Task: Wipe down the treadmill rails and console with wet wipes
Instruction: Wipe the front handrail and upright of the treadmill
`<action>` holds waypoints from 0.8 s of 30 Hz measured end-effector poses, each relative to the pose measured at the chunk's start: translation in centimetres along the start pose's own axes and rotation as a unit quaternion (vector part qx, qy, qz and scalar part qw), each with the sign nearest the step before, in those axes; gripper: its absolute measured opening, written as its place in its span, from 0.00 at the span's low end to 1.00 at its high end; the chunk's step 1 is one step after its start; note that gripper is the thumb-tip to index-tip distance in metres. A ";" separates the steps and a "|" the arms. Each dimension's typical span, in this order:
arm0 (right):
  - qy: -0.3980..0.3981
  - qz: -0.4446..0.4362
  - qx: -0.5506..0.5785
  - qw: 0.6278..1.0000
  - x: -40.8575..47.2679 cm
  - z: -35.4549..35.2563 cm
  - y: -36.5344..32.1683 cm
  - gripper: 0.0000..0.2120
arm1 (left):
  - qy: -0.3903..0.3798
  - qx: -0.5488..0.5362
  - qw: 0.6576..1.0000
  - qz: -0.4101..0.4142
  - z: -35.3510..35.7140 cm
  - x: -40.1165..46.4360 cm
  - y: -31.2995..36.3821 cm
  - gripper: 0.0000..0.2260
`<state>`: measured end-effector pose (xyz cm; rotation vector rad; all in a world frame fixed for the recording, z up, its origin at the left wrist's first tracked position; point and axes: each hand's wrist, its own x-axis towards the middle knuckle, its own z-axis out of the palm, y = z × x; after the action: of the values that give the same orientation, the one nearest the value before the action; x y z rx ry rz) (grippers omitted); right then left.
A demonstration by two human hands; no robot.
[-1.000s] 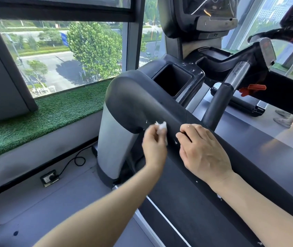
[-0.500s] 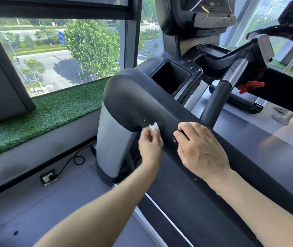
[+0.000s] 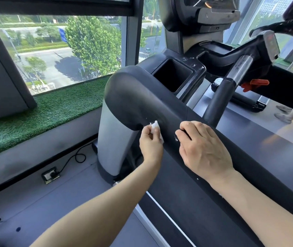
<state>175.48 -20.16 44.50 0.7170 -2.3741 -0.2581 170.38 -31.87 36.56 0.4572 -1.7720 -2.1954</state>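
Here, left hand pinches a small crumpled white wet wipe against the outer face of the broad black padded treadmill rail. Right hand lies draped over the rail top, just beside, holding nothing. Best: firm overlapping strokes. Free rail runs ahead toward the square black cup pocket; rail underside edge just below.
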 end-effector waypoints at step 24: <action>-0.008 -0.006 -0.010 1.000 -0.1 0.2 0.1 0.09 | 0.088 0.029 0.996 0.011 -0.2 5.5 2.4 0.13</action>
<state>175.39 -20.07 44.34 0.7222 -2.3786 -0.2941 165.50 -34.76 38.53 0.6207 -1.7423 -2.0255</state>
